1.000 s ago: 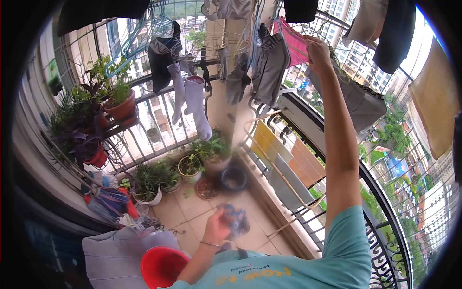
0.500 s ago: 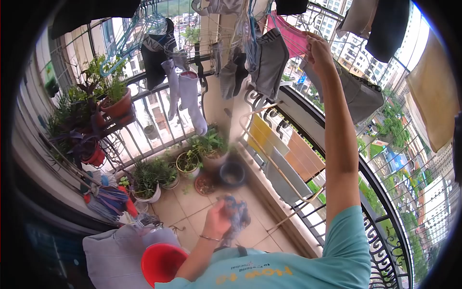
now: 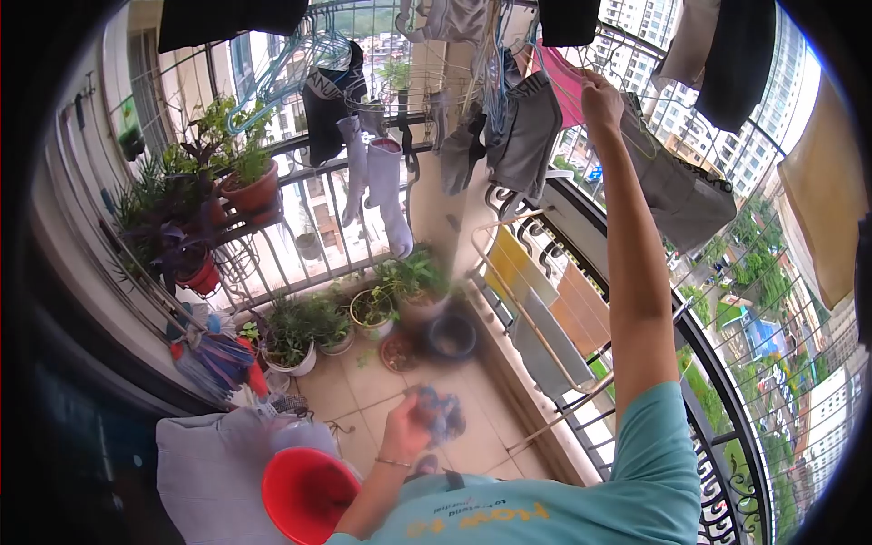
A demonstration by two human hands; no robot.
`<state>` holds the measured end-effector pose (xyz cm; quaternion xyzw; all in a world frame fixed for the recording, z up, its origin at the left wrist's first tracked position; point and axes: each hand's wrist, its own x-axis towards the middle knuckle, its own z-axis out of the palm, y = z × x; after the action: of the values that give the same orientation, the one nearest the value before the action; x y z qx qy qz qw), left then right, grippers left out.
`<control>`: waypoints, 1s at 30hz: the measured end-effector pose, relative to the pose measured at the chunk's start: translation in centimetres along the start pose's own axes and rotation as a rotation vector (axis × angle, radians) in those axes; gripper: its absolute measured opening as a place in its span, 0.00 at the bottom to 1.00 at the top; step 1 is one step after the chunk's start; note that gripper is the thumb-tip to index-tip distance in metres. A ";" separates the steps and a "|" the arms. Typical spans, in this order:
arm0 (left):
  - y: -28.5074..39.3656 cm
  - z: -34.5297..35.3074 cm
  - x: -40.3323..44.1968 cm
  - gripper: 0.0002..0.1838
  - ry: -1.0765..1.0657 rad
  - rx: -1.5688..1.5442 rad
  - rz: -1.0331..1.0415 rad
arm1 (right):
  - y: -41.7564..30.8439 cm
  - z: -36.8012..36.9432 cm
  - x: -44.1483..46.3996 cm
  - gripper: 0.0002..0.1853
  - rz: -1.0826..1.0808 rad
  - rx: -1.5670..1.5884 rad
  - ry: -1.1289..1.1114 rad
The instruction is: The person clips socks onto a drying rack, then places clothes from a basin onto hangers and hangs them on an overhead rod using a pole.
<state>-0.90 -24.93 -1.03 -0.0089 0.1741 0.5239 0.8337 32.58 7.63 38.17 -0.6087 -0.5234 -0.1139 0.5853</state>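
Note:
High on the right, my right hand (image 3: 601, 102) is raised with its fingers closed at the edge of a pink garment (image 3: 561, 84) hanging among the laundry. Grey boxer briefs (image 3: 525, 134) hang just left of it, and another grey garment (image 3: 679, 186) hangs to its right. Low in front of my body, my left hand (image 3: 404, 429) is closed around a crumpled blue-grey cloth (image 3: 441, 416), which is blurred. A red bucket (image 3: 313, 495) stands beside my left forearm; its inside is dark and hard to make out.
Lavender socks (image 3: 386, 186) and blue hangers (image 3: 272, 77) hang at upper left. Potted plants (image 3: 289, 338) and a dark basin (image 3: 451, 337) line the floor by the railing. A folding rack (image 3: 522, 304) with cloths leans at right. A mop (image 3: 213, 354) stands at left.
The view has shifted a little, so the hanging laundry and plants appear further right. The cloth in my left hand has bunched up and hangs less low. My right hand stays at the pink garment.

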 end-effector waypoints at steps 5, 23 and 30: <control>-0.1 -0.8 -0.4 0.14 0.031 -0.010 0.032 | -0.6 0.6 -0.7 0.16 -0.014 0.026 -0.015; 3.5 7.2 2.7 0.18 -0.226 0.120 0.077 | 2.5 -10.0 -29.2 0.31 0.258 0.736 -0.302; 3.3 12.1 3.4 0.16 -0.230 0.192 0.075 | 4.8 -13.5 -33.1 0.15 0.363 0.699 -0.171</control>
<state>0.95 -18.10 9.92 0.1376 0.1271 0.5330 0.8251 28.58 -19.10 14.37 -0.4628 -0.4616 0.2272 0.7219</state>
